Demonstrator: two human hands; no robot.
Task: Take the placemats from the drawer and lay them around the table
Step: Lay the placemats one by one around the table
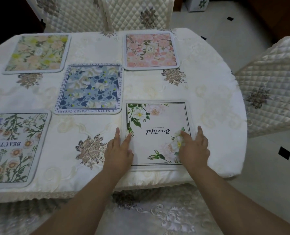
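Several square floral placemats lie flat on the cream tablecloth (208, 92). Nearest me is a white mat with white roses and the word "Beautiful" (157, 121). My left hand (119, 151) rests flat on its left edge, fingers spread. My right hand (194, 146) lies flat on its right corner, fingers apart. Neither hand grips the mat. A blue flower mat (88, 89) sits in the middle. At the back are a yellow mat (37, 53) on the left and a pink mat (151, 50) on the right. A daisy mat (13, 148) is at the near left, partly cut off.
Quilted cream chairs stand behind the table (107, 14) and to the right (273, 85). Another embroidered chair seat (157, 216) is below my arms. The table's curved edge falls away on the right to a pale tiled floor (268, 167).
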